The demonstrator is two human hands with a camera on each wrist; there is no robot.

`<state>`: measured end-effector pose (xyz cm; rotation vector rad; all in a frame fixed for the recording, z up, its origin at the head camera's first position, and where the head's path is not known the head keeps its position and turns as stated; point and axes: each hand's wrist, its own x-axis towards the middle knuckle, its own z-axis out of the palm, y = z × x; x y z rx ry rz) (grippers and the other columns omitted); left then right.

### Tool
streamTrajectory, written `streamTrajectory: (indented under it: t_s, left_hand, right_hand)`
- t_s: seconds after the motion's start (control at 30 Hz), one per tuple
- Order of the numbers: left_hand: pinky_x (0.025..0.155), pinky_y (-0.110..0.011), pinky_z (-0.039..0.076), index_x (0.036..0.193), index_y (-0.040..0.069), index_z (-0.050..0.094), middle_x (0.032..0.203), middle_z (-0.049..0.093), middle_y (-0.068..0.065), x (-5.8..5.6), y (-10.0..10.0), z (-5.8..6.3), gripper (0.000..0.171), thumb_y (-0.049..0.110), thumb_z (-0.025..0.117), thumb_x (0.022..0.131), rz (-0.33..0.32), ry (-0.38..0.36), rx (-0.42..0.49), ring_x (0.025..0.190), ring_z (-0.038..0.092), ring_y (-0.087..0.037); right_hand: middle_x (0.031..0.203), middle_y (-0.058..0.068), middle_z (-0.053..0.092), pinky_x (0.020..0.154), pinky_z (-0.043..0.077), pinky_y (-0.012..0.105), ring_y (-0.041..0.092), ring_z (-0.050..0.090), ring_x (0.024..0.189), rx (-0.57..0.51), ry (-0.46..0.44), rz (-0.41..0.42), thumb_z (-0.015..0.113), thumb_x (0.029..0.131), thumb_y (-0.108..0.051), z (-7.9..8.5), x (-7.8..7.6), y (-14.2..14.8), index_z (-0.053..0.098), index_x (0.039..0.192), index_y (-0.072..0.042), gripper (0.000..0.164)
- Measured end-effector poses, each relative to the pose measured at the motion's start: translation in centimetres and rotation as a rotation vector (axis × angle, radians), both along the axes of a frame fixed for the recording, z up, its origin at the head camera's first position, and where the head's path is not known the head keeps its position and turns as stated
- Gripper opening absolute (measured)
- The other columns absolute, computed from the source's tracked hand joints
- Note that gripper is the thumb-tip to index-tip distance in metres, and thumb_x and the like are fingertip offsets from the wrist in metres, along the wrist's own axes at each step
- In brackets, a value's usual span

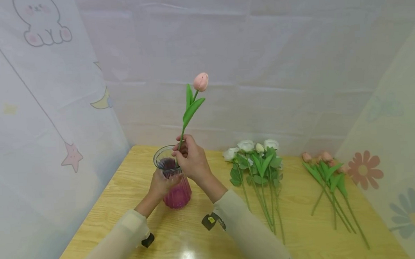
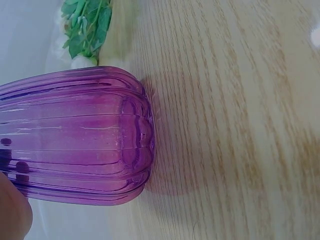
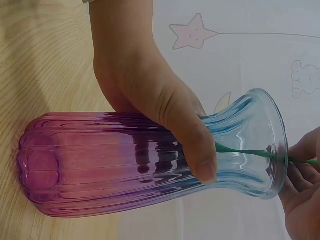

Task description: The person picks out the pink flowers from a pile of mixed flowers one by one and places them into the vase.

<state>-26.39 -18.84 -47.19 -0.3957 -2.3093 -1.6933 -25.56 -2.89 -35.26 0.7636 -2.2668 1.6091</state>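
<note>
Head view: left hand (image 1: 162,184) around vase (image 1: 177,195), right hand (image 1: 195,160) in pinch on pink tulip (image 1: 191,112)

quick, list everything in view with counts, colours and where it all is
Glass vase: one, bluish rim fading to purple-pink, left half of the table
Held tulip: one, pink with green leaves, stem inside the vase's neck
White flowers: several, green leaves, right of the vase
Loose tulips: several, pink and green, table's far right
Table: one, yellowish wood, below everything
Printed backdrop: panel count unclear, pale, behind and beside the table
Wrist devices: two, black, at the cuffs
Sleeves: two, cream, on both arms
Left hand: one, gripping the vase
Right hand: one, pinching the held stem
</note>
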Motion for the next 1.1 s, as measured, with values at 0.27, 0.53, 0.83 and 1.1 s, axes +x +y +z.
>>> streamTrajectory:
  t_s: [0.27,0.53,0.83,1.1]
  left_hand:
    - [0.101,-0.051,0.05,0.138,0.004,0.048,0.128,0.064,-0.018,-0.1,0.0,0.1,0.063,0.015,0.079,0.085,-0.012,0.003,0.006,0.12,0.06,-0.035]
    - [0.101,-0.052,0.05,0.141,0.003,0.046,0.131,0.062,-0.02,-0.1,0.1,0.1,0.064,0.01,0.077,0.085,-0.028,0.005,0.038,0.122,0.059,-0.037]
    - [0.105,-0.052,0.047,0.141,0.002,0.045,0.133,0.061,-0.021,0.0,0.2,0.1,0.066,0.012,0.079,0.085,0.035,-0.021,-0.006,0.125,0.058,-0.036]
    - [0.105,-0.053,0.047,0.138,0.001,0.048,0.13,0.063,-0.022,0.0,0.3,0.1,0.063,0.014,0.08,0.085,0.047,-0.003,-0.017,0.122,0.059,-0.037]
  right_hand:
    - [0.104,0.012,0.07,0.077,0.057,0.023,0.016,0.071,0.09,0.016,-0.007,-0.006,0.057,0.1,-0.003,0.1,0.3,0.0,0.054,0.122,-0.004,0.023]
    - [0.099,0.005,0.07,0.08,0.057,0.028,0.016,0.068,0.091,0.081,-0.029,-0.048,0.06,0.101,-0.014,0.5,0.4,0.2,0.06,0.117,-0.006,0.018]
    - [0.113,0.009,0.069,0.089,0.057,0.029,0.02,0.067,0.104,0.108,-0.05,-0.078,0.062,0.1,-0.016,0.7,0.7,0.3,0.057,0.132,-0.003,0.035]
    - [0.119,0.012,0.066,0.093,0.056,0.029,0.023,0.066,0.109,0.073,-0.061,-0.127,0.069,0.096,-0.016,0.7,0.3,1.3,0.055,0.135,0.0,0.045]
